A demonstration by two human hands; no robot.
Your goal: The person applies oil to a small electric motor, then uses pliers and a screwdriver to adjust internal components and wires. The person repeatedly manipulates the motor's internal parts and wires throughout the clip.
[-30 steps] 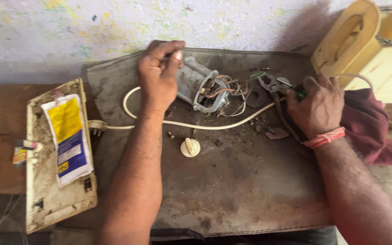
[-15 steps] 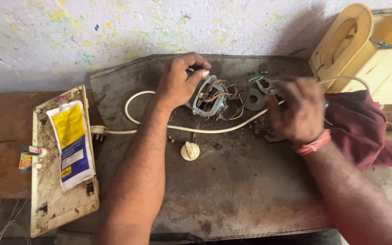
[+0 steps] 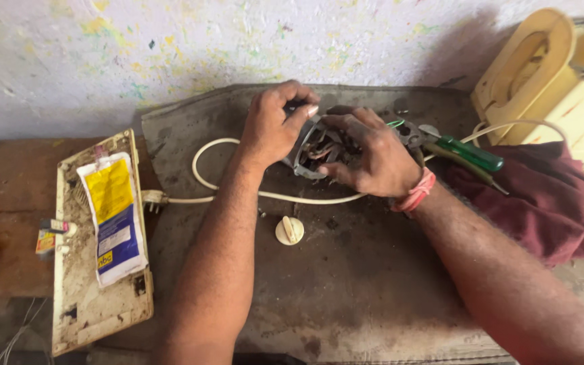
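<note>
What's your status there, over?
Left hand and right hand both on the motor part. Pliers lying beside it. White cord loops underneath.

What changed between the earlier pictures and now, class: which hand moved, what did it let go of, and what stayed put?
The right hand let go of the green-handled pliers, which now lie by the maroon cloth, and moved left onto the small motor. The left hand keeps its grip on the motor. The white cord, round knob and cream panel stayed put.

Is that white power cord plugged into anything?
Unplugged. The white cord loops across the grey mat, and its plug lies loose at the mat's left edge, with no socket around it.
</note>
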